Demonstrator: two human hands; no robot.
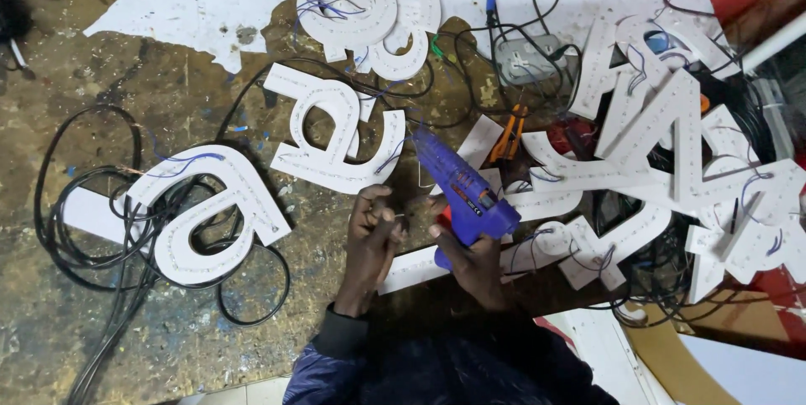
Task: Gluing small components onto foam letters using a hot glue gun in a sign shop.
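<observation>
My right hand (472, 259) grips a blue-purple glue gun (463, 188), its nozzle pointing up and left toward a white cut-out sign letter (332, 130) studded with small lights. My left hand (371, 237) sits just left of the gun, fingers pinched on a thin wire near the letter's lower edge. A flat white strip (411, 269) lies under both hands.
More white letters lie about: one at the left (210, 208) amid coiled black cable (75, 203), one at the top (374, 6), a heap at the right (672, 153). Orange-handled pliers (508, 132) and a grey socket box (527, 57) sit behind the gun.
</observation>
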